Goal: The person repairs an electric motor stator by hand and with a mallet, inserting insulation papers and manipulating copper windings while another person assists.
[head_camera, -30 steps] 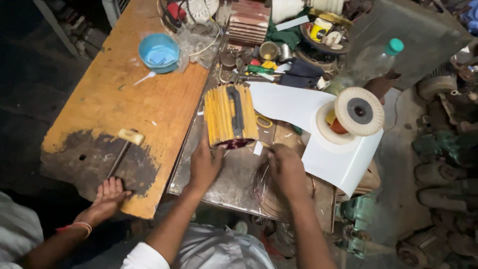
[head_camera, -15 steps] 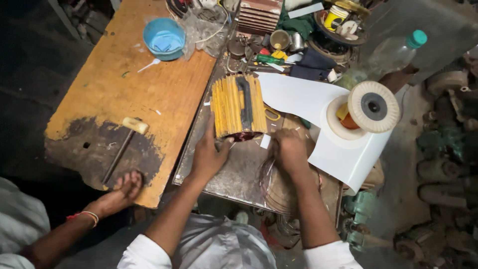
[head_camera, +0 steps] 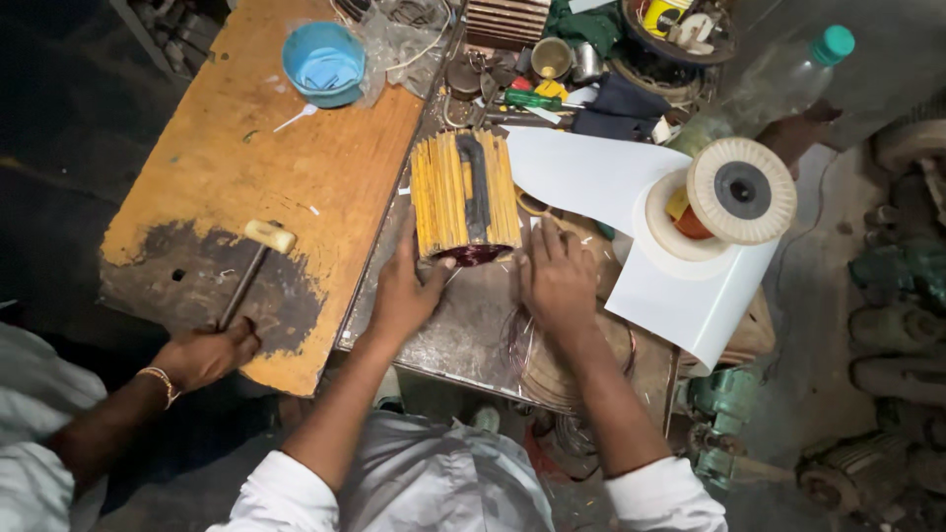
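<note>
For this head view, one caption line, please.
Both hands, left hand and right hand, touch a yellow-slatted cylinder.

Orange wooden board (head_camera: 246, 187), dark-stained at its near end, is lying beside a scuffed metal bench top (head_camera: 463, 330); dim concrete floor (head_camera: 818, 325) is showing right, machine parts (head_camera: 907, 286) crowding it

White rolled-up shirt sleeves (head_camera: 286, 493)

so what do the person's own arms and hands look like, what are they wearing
Both arms are bare from the elbow down, with white shirt sleeves rolled up at the elbows. The left hand and right hand wear no gloves; no rings or wristbands show on them.
</note>
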